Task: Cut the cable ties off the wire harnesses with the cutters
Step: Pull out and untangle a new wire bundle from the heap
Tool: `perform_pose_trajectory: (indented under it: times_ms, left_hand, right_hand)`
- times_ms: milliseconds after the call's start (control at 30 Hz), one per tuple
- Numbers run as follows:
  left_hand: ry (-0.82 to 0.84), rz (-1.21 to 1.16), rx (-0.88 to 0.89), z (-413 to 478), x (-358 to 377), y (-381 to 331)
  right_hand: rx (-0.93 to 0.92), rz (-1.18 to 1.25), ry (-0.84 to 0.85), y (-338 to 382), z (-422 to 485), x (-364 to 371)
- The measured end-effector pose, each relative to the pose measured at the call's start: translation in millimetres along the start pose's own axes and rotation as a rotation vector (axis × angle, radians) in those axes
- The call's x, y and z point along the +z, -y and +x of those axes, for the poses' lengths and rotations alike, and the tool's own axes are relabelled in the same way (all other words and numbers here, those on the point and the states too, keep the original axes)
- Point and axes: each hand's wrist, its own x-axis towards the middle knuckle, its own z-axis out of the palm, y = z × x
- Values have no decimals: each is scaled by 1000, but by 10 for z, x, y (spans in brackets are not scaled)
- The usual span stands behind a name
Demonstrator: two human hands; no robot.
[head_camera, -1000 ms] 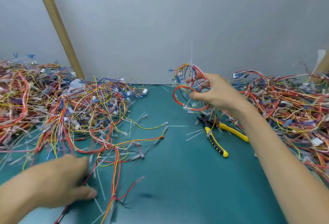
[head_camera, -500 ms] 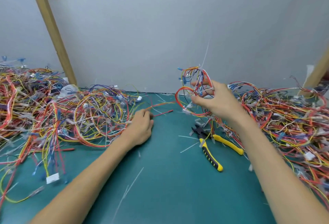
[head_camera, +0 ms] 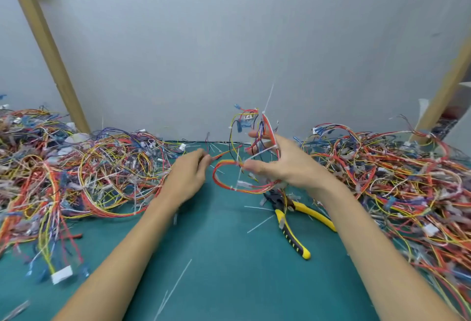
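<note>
1. Since half a second ago the left hand (head_camera: pixel 190 173) has come in from the edge of the left pile (head_camera: pixel 76 167) and now sits close to the right hand (head_camera: pixel 283 165). The cutters (head_camera: pixel 280 215) lie where they were.
2. Right hand: raised above the tabletop (head_camera: pixel 224 257), with thumb and curled fingers gripping a wire harness (head_camera: pixel 270 129) whose red loops hang in front of the palm.
3. Left hand: the fingertips are drawn together at the end of a red-orange wire (head_camera: pixel 226 153) trailing from that harness. Blur hides whether they pinch it, so I cannot tell.
4. A white cable tie (head_camera: pixel 268 98) stands up from the top of the harness, its tail pointing up along the wall.
5. Handling, as a judgement: the harness looks light and floppy, made of thin springy wires that tangle and small connectors that could snag. It is probably best held by the bundle right beside a tie, so the tie stands clear of the insulation for the blades.
6. The cutters rest on the tabletop just below the held harness, their yellow-and-black handles toward the person. Neither hand touches them, and the handles are the place to grip.
7. Containers: no bin, tray or box is visible. Harnesses lie in loose heaps, the left pile and a right pile (head_camera: pixel 395 180), with cut tie tails (head_camera: pixel 178 285) scattered on the tabletop between them.
</note>
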Motion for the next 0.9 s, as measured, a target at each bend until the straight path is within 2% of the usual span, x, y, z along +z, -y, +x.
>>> perform_pose_trajectory:
  times_ms: [100, 167, 267, 433, 533, 667, 767, 900]
  left_hand:
    - [79, -160, -99, 77, -118, -233]
    - [162, -396, -192, 99, -207, -415]
    - [172, -673, -284, 120, -329, -619]
    - [330, -976, -435, 129, -521, -796]
    - [296, -1225, -420, 125, -575, -864]
    - [292, -1256, -358, 137, -591, -862]
    - [311, -1206, -282, 100, -525, -825]
    - [307, -1229, -237, 62, -442, -756]
  right_hand:
    - [5, 111, 26, 10, -22, 46]
    - [27, 175, -7, 28, -13, 63]
    - [39, 304, 8, 62, -11, 35]
    - [-8, 453, 210, 119, -63, -47]
    - [3, 340, 369, 141, -87, -63]
    - [147, 61, 515, 80, -127, 33]
    - [227, 84, 563, -3, -159, 132]
    - [247, 159, 578, -128, -154, 207]
